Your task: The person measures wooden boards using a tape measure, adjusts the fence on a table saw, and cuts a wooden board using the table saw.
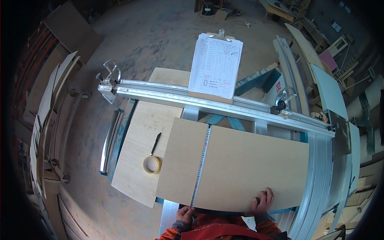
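A tan fibreboard panel lies flat in front of me. Across it runs the extended blade of a tape measure, from the panel's far edge to its near edge. At the near end my left hand is closed on the tape measure, whose case is partly hidden by the hand and my clothing. My right hand rests on the panel near its front edge, fingers apart and slightly bent, holding nothing. Left of the panel, a roll of yellowish tape and a black pen lie on a pale plywood sheet.
A metal fence with a scale crosses beyond the panel, with a clamp-like stop at its left end. A clipboard with papers leans on it. Metal rails run along the right. Boards stand at far left.
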The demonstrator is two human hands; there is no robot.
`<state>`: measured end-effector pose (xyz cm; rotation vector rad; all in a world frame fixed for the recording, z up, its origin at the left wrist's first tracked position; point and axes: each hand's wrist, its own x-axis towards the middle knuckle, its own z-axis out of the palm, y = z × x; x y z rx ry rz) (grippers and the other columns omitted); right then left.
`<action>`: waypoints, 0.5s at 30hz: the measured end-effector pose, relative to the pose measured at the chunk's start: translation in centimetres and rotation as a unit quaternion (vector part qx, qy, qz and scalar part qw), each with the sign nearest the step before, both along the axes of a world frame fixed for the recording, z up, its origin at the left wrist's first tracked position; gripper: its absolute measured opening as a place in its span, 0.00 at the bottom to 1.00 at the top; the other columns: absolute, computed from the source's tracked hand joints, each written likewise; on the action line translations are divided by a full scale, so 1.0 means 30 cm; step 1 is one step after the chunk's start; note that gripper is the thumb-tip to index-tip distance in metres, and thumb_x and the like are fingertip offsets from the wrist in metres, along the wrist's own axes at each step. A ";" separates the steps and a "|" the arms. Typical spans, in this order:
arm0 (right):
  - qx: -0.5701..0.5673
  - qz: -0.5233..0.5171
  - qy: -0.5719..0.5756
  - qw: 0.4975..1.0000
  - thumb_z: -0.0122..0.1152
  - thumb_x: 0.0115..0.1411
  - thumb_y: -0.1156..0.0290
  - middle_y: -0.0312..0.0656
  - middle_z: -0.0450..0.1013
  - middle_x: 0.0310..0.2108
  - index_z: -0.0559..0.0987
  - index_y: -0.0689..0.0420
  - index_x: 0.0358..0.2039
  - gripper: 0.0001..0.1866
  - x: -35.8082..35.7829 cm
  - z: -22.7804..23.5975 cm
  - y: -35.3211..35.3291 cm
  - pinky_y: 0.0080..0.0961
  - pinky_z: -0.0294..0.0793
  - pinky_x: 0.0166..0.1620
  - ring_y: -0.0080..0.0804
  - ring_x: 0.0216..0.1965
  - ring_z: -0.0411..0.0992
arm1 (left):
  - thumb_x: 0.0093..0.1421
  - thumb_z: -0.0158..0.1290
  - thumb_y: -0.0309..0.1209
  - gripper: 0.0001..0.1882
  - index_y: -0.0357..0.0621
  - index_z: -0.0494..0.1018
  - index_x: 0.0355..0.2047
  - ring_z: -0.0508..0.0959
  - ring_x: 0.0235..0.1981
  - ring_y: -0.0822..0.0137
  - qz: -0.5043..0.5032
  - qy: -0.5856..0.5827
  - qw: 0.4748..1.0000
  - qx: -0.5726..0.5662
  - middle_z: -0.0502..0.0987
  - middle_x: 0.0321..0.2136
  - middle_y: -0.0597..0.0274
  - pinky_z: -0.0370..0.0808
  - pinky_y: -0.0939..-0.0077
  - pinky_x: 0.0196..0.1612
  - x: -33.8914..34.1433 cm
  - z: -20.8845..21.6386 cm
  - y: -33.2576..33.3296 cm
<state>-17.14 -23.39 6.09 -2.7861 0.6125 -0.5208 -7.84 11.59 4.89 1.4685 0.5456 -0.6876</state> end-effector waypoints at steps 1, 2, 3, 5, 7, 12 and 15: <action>0.000 0.000 0.001 1.000 0.55 0.49 0.62 0.57 0.63 0.57 0.73 0.64 0.41 0.22 -0.003 -0.001 0.000 0.56 0.62 0.57 0.61 0.56 0.61 | 0.62 0.56 0.34 0.13 0.38 0.78 0.24 0.73 0.20 0.76 0.000 0.001 1.000 0.000 0.78 0.19 0.64 0.70 0.77 0.27 -0.003 -0.002 0.001; -0.002 0.001 0.000 1.000 0.55 0.49 0.62 0.57 0.63 0.57 0.73 0.64 0.41 0.22 -0.002 -0.003 -0.002 0.56 0.62 0.57 0.61 0.56 0.61 | 0.62 0.56 0.34 0.13 0.38 0.78 0.24 0.73 0.20 0.76 -0.002 -0.002 1.000 0.002 0.78 0.19 0.64 0.70 0.77 0.27 -0.002 -0.005 0.002; -0.003 0.002 0.000 1.000 0.55 0.49 0.61 0.57 0.63 0.57 0.73 0.64 0.42 0.22 0.000 -0.004 -0.002 0.56 0.62 0.57 0.61 0.56 0.61 | 0.62 0.56 0.34 0.13 0.38 0.78 0.23 0.73 0.20 0.76 -0.004 -0.004 1.000 0.005 0.78 0.20 0.64 0.70 0.77 0.27 -0.002 -0.008 0.003; -0.005 0.004 0.000 1.000 0.55 0.49 0.61 0.57 0.63 0.57 0.73 0.64 0.42 0.23 -0.001 -0.006 -0.003 0.56 0.62 0.57 0.61 0.56 0.61 | 0.62 0.56 0.34 0.13 0.38 0.78 0.23 0.73 0.20 0.75 -0.007 -0.005 1.000 0.007 0.78 0.20 0.64 0.70 0.77 0.27 -0.006 -0.013 0.005; -0.005 0.005 -0.001 1.000 0.55 0.49 0.61 0.57 0.63 0.57 0.73 0.64 0.42 0.23 0.001 -0.004 -0.002 0.56 0.62 0.57 0.61 0.56 0.61 | 0.62 0.56 0.34 0.14 0.38 0.78 0.23 0.74 0.21 0.75 -0.004 -0.004 1.000 0.004 0.79 0.20 0.64 0.70 0.77 0.28 -0.007 -0.016 0.006; -0.010 0.004 -0.006 1.000 0.55 0.49 0.62 0.57 0.63 0.57 0.73 0.64 0.42 0.23 0.006 -0.008 -0.002 0.56 0.62 0.57 0.61 0.56 0.61 | 0.62 0.57 0.34 0.13 0.38 0.78 0.24 0.74 0.21 0.75 -0.007 -0.001 1.000 0.007 0.79 0.20 0.64 0.71 0.77 0.28 -0.002 -0.021 0.010; -0.007 0.003 -0.007 1.000 0.55 0.49 0.62 0.57 0.63 0.57 0.73 0.64 0.42 0.23 0.009 -0.010 -0.002 0.56 0.62 0.57 0.61 0.56 0.61 | 0.61 0.57 0.34 0.13 0.38 0.78 0.24 0.74 0.21 0.75 -0.002 0.001 1.000 0.006 0.79 0.20 0.64 0.71 0.77 0.28 0.002 -0.017 0.005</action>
